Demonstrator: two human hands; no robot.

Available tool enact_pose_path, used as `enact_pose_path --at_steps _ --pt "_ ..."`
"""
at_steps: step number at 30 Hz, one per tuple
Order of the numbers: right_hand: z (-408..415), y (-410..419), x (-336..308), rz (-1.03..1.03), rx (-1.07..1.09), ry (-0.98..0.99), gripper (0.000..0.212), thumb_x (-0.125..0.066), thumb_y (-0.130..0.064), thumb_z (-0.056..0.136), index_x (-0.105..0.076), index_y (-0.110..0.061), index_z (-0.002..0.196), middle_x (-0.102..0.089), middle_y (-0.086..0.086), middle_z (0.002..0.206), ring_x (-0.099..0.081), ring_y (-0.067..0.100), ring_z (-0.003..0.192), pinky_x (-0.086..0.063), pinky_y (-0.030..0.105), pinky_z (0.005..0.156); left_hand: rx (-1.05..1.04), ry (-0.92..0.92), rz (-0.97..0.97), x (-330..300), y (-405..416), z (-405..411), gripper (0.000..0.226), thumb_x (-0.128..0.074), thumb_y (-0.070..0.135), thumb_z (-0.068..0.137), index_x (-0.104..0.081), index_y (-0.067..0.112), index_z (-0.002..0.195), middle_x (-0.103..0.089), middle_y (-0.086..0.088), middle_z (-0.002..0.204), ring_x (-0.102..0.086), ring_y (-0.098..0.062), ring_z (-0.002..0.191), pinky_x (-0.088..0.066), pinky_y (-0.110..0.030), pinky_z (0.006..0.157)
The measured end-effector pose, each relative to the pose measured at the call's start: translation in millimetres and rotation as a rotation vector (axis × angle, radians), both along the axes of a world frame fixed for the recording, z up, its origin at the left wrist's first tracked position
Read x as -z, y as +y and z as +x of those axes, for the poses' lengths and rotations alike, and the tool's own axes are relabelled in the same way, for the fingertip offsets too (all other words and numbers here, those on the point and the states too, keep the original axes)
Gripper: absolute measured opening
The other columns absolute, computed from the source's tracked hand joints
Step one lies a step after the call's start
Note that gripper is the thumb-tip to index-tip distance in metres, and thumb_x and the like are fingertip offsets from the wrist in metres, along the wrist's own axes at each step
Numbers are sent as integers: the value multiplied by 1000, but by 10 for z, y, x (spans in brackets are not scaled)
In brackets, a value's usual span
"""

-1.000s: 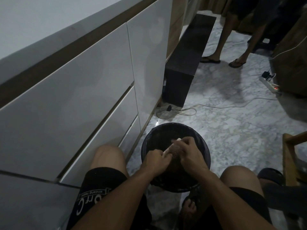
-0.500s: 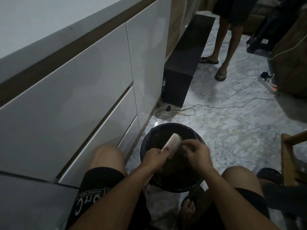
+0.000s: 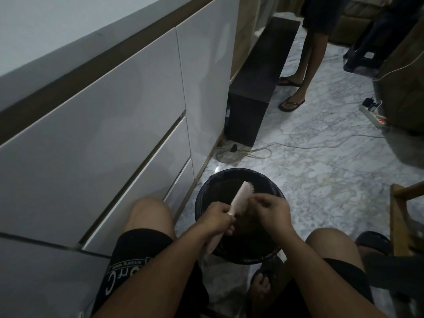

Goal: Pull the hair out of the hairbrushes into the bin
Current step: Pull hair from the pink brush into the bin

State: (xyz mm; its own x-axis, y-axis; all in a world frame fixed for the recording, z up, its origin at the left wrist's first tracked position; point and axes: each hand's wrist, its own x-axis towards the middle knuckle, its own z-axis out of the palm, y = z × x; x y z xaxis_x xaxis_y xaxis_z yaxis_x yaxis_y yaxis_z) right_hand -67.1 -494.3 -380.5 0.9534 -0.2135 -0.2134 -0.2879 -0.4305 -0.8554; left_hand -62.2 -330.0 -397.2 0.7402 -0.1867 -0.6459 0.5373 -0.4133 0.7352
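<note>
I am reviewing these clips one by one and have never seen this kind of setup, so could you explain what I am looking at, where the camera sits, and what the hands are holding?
There is no machine here: a seated person wears a camera on the head, looking down at their own two hands. The left hand grips the handle of a pale hairbrush, held tilted above a round black bin that stands on the marble floor between the person's knees. The right hand is curled beside the bristles, apparently pinching at hair; the light is too dim to see the hair itself. On the left is a white cabinet with drawers. Farther off, a power strip lies on the floor and another person's legs stand near it.
</note>
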Motion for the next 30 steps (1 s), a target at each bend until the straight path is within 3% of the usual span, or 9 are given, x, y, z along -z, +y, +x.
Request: enact_pose_path --at_steps 2,4,9,12,16,19,22,26,30 --pt "12 -50 -13 195 159 33 11 -67 -10 88 -76 -12 94 -74 0 78 -68 13 68 -57 19 67 -59 13 -27 6 8 24 38 -53 3 96 -55 -3 133 -67 -14 83 -65 -15 62 -57 -28 62" --pt "26 -74 -27 198 201 47 9 -66 -12 89 -74 -17 89 -74 3 78 -70 18 69 -60 34 71 -103 19 -71 -29 -2 29 36 -51 -1 96 -53 -6 131 -65 -17 89 -64 -18 64 -60 -32 64" --pt "-23 50 14 210 7 173 17 -68 -2 84 -63 -7 100 -68 6 93 -67 18 80 -56 24 60 -112 -13 -125 -83 -33 1 31 -47 -2 97 -55 2 127 -64 -18 103 -63 -19 69 -59 -32 57" --pt "-25 101 66 278 -8 275 24 -68 -4 80 -55 -8 99 -67 8 85 -65 19 73 -51 30 58 -140 -30 -114 -93 -37 -5 25 -50 -1 96 -49 8 120 -65 -22 110 -63 -19 67 -56 -30 53" --pt "-1 104 65 222 -13 227 17 -69 -8 82 -55 -10 90 -67 8 77 -62 15 64 -48 26 53 -131 -87 -69 -97 -27 8 21 -52 2 96 -49 10 115 -66 -17 105 -62 -16 66 -55 -27 54" --pt "27 41 124 73 114 196 15 -64 -2 83 -58 -14 76 -72 7 77 -67 23 71 -56 39 61 -173 -103 -49 -84 3 39 24 -52 6 97 -54 8 121 -66 -12 89 -61 -13 61 -51 -25 55" --pt "53 -69 146 19 321 222 19 -56 2 79 -61 -16 75 -71 7 79 -69 28 77 -59 44 72 -250 -65 -117 -104 23 68 23 -50 7 100 -56 5 122 -66 -11 80 -63 -16 62 -53 -28 58" --pt "41 -159 145 -143 357 246 16 -55 2 78 -61 -12 82 -61 5 84 -59 28 91 -47 33 74 -351 -3 -263 -158 16 77 25 -49 2 100 -57 3 123 -64 -14 101 -68 -24 79 -62 -41 74" --pt "11 -104 169 -203 111 362 25 -58 -1 82 -63 -14 102 -65 9 107 -60 28 105 -47 33 86 -379 22 -278 -159 39 75 29 -50 4 100 -58 4 128 -61 -19 118 -69 -27 85 -62 -45 74"
